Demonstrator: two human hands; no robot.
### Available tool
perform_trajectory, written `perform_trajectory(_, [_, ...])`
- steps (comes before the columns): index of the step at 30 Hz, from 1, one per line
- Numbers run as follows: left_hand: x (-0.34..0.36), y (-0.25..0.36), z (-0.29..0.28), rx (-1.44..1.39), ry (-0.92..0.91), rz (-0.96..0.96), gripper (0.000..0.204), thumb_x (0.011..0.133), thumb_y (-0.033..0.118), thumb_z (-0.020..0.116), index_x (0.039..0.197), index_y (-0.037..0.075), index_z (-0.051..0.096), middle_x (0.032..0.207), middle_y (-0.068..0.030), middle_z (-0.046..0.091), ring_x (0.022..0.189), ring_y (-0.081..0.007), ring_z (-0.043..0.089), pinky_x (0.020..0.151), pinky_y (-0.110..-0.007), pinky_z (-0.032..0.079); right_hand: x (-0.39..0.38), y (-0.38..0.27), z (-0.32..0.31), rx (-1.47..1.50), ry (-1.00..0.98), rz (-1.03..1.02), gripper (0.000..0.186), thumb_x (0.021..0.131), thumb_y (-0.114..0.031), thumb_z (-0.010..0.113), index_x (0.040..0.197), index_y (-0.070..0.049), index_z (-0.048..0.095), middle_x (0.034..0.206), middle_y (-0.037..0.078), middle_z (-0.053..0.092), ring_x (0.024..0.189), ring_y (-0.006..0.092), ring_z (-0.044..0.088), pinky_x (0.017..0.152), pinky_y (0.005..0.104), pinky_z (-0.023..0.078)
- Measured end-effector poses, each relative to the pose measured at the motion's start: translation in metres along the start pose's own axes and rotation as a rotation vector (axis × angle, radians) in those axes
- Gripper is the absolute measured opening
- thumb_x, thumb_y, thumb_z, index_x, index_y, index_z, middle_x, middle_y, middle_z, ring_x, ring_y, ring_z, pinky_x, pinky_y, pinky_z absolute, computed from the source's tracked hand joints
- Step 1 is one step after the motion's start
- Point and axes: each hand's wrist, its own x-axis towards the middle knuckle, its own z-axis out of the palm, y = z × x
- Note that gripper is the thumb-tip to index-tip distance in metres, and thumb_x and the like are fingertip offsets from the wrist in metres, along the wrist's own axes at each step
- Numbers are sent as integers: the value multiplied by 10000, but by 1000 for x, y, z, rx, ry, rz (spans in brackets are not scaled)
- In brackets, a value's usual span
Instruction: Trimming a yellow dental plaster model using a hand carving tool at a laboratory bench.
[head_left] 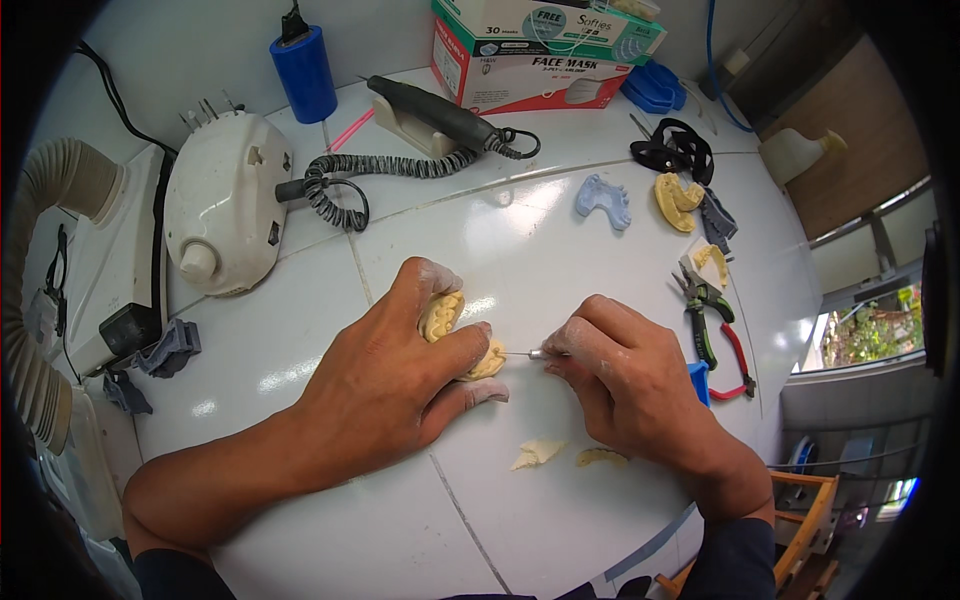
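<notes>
At the far left a ribbed suction hose and a white motor unit with its coiled cable sit well apart from the work, so they pose little risk. Nearer the middle, the left hand is closed over a yellow dental cast, pinning it against the white tiled bench; chalky dust coats the fingers, and that could let the cast slip or turn under pressure. Just to the right, the right hand pinches a thin metal pick whose tip meets the cast's edge beside the left thumb; if the tip skids it could jab that thumb or gouge the plaster, and too much force could chip the brittle cast. Two small plaster fragments lie near the right wrist and could be swept off. Further right, pliers and other casts lie near the bench edge.
</notes>
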Motion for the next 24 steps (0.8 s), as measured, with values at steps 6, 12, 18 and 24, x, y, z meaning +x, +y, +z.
perform_trajectory(6, [0, 0, 0, -8, 12, 8, 406, 913, 290, 923, 1210, 45, 794, 1349, -232, 538, 1057, -349, 696, 867, -442, 609, 2, 0, 1, 19, 25, -22, 166, 895, 13, 794, 1029, -35, 709, 925, 108, 635, 839, 303, 682, 672, 421, 551])
perform_trajectory(12, [1, 0, 0, -19, 7, 7, 408, 900, 283, 930, 1202, 46, 790, 1353, -237, 538, 1072, -367, 695, 882, -453, 609, 4, -1, 0, 43, 39, -24, 171, 852, 72, 794, 997, -5, 744, 906, 131, 657, 804, 316, 683, 681, 413, 549])
perform_trajectory(18, [1, -1, 1, -20, 11, 16, 412, 896, 272, 932, 1205, 44, 784, 1364, -239, 535, 1100, -376, 693, 900, -459, 608, 4, 5, 2, 24, 22, -32, 187, 861, 47, 785, 1021, -40, 739, 945, 96, 667, 865, 288, 680, 705, 415, 556])
perform_trajectory(24, [1, -1, 1, -27, -1, 20, 415, 895, 254, 933, 1211, 36, 775, 1374, -242, 524, 1136, -385, 682, 931, -465, 604, 7, 11, 0, -18, -10, -57, 217, 852, 37, 767, 1029, -84, 728, 983, 60, 680, 905, 267, 677, 713, 412, 562])
